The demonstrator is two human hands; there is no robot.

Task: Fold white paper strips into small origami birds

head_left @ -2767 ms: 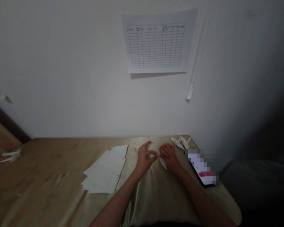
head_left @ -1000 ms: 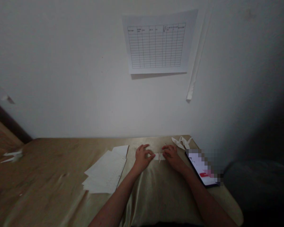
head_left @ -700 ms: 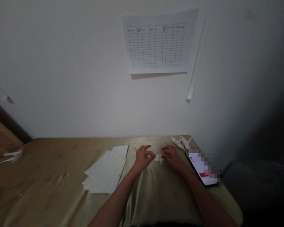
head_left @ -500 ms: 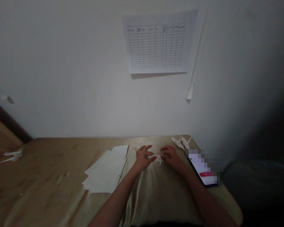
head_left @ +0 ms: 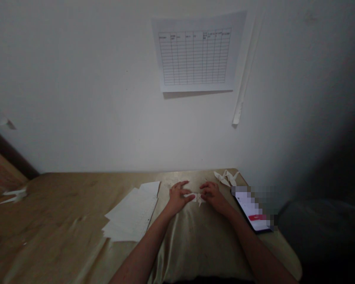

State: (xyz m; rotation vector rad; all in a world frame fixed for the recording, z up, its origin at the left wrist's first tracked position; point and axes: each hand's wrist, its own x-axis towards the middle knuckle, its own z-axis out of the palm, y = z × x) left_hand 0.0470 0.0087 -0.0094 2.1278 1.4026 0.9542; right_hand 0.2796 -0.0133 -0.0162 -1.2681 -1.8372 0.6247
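Between my hands is a small piece of white folded paper [head_left: 199,199], with a pointed end hanging toward me. My left hand [head_left: 177,198] pinches its left side between thumb and index finger, the other fingers raised and apart. On the right side, my right hand [head_left: 212,195] grips it with thumb and fingertips. Both hands are low over the tablecloth, and the fingers cover part of the folds. Beyond my right hand lie white folded-paper figures [head_left: 229,178] with pointed ends, shaped like origami birds.
A fanned stack of white paper sheets [head_left: 133,217] lies left of my left forearm. A phone [head_left: 256,221] with a lit, partly blurred screen rests at the right edge. More white folded paper [head_left: 16,195] is at the far left. A printed table sheet [head_left: 195,57] hangs on the wall.
My left thumb has shifted slightly left along the folded paper, and a flat white part now shows beside it. Both hands keep their hold in nearly the same place.
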